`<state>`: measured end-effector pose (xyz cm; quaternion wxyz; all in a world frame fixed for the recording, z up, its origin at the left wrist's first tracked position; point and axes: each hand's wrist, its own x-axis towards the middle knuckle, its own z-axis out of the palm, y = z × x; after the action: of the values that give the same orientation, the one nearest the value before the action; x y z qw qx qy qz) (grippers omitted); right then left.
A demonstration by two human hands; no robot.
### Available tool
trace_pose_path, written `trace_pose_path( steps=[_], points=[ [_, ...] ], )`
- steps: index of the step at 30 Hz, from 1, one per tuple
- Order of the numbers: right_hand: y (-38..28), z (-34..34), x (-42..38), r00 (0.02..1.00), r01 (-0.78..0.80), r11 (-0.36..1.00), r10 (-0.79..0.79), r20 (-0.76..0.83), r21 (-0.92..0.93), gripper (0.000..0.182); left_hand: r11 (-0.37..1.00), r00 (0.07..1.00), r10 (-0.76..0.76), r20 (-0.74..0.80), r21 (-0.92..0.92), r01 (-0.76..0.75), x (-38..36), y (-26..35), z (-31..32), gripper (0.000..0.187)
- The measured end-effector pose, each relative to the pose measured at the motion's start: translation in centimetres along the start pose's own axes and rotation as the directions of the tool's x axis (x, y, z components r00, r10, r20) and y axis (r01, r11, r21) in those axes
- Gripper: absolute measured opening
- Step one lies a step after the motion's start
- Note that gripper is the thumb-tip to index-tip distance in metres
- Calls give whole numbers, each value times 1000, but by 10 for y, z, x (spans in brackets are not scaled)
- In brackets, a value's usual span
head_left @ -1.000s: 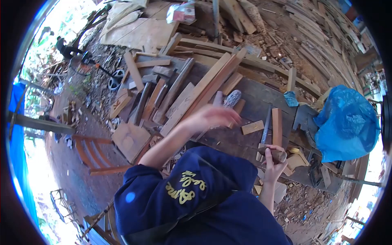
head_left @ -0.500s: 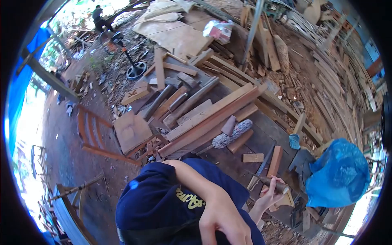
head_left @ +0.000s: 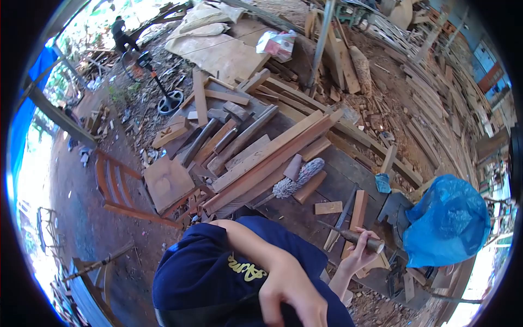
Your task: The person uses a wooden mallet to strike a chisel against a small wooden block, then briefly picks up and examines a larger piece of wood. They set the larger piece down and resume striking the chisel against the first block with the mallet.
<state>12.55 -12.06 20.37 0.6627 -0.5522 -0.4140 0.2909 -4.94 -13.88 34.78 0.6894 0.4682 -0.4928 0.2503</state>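
My right hand point(head_left: 359, 255) is closed around the thick wooden handle of a chisel point(head_left: 353, 236). Its thin dark shaft points left; the tip is too small to make out clearly. Below and beside it lie a flat saw-like blade point(head_left: 344, 220) and a reddish wooden strip point(head_left: 359, 208). A small wooden block point(head_left: 328, 207) rests just to the left. In front of my dark blue shirt point(head_left: 196, 278), my left hand point(head_left: 294, 297) hangs with thumb and fingers apart and nothing visible in it. The lower frame edge cuts off its fingertips.
Long boards point(head_left: 272, 163) and several wood pieces cover the bench, along with a grey shaggy duster point(head_left: 298, 177). A blue plastic bag point(head_left: 448, 223) stands at the right. A wooden chair point(head_left: 169, 185) is at the left. Far off, a person point(head_left: 121, 35) stands near a wheeled tool point(head_left: 170, 102).
The whole scene has shifted left and slightly up in view. My right hand, still around the chisel, sits slightly farther right relative to the bench. The left hand keeps a similar pose.
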Motion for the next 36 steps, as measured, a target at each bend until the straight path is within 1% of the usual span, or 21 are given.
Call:
trace_pose_path(
  steps=[1, 2, 3, 4, 5, 6, 7, 8, 10, 11, 13, 14, 16, 19, 21, 23, 24, 25, 32, 34, 36],
  points=[
    [-3, -4, 0, 999, 52, 999, -52, -5, 5, 17, 996, 997, 52, 63, 66, -56, -4, -9, -10, 42],
    [4, -14, 4, 989, 142, 988, -144, -33, -53, 17, 988, 987, -65, 148, 145, 43, -7, -2, -25, 20],
    [6, -26, 7, 988, 143, 988, -146, -41, -54, 17, 967, 990, -143, 14, 215, 137, -6, 11, -28, 17],
    [5, -34, 9, 988, 79, 989, -94, -123, -124, 19, 956, 969, -79, -233, 257, 139, 2, 23, -30, 20],
    [0, -37, 7, 979, 5, 982, -44, -201, -188, 21, 934, 920, 58, -387, 347, 88, 7, 24, -38, 28],
    [-30, -27, 0, 977, 33, 998, -45, -206, -59, 26, 966, 868, 138, -477, 258, -12, 15, 26, -41, 41],
    [-27, -29, -3, 979, 23, 998, -35, -203, -59, 26, 979, 849, 205, -487, 112, -173, 25, 25, -43, 52],
    [-22, -33, -2, 974, 53, 994, -72, -213, -90, 26, 960, 866, 277, -416, 78, -269, 39, 25, -45, 60],
    [-11, -49, 3, 959, 115, 979, -153, -237, -165, 26, 961, 900, 147, -410, -157, -228, 58, 20, -36, 62],
    [-8, -57, 4, 950, 140, 968, -190, -249, -207, 26, 960, 932, 154, -328, -174, -220, 65, 12, -36, 60],
    [-5, -63, 4, 956, 136, 962, -190, -224, -238, 26, 914, 866, 172, -470, -250, -318, 77, -27, -24, 49],
    [-3, -63, 3, 956, 104, 968, -161, -245, -229, 26, 909, 862, 162, -480, -267, -320, 85, -23, -20, 49],
    [-1, -61, 3, 953, 89, 970, -149, -264, -227, 27, 796, 946, -28, -323, -580, -174, 100, -10, -16, 49],
    [-3, -60, 1, 963, 50, 968, -112, -245, -247, 21, 870, 960, -69, -270, -487, -75, 104, -35, -10, 61],
    [-5, -51, 2, 949, 64, 974, -126, -287, -217, 22, 815, 967, -106, -231, -577, -48, 101, -45, -8, 65],
    [-5, -49, 1, 949, 110, 970, -167, -267, -215, 23, 843, 970, -160, -185, -537, 37, 107, -117, -17, 61],
    [-4, -50, -2, 950, 99, 972, -157, -270, -215, 23, 851, 968, -188, -166, -519, 76, 115, -191, -8, 59],
    [-2, -54, -2, 954, 83, 970, -144, -263, -230, 24, 859, 965, -216, -147, -499, 116, 111, -202, -8, 57],
    [2, -51, -10, 937, -19, 973, -62, -343, -230, 20, 855, 901, -433, -34, -333, 398, 62, -156, -12, 45],
    [2, -57, -12, 918, -12, 989, -48, -394, -148, 18, 845, 891, -449, 59, -297, 445, 61, -150, -5, 42],
    [-3, -57, -10, 919, 25, 983, -94, -382, -181, 18, 842, 882, -439, 173, -263, 471, 59, -111, -7, 40]
  ],
)
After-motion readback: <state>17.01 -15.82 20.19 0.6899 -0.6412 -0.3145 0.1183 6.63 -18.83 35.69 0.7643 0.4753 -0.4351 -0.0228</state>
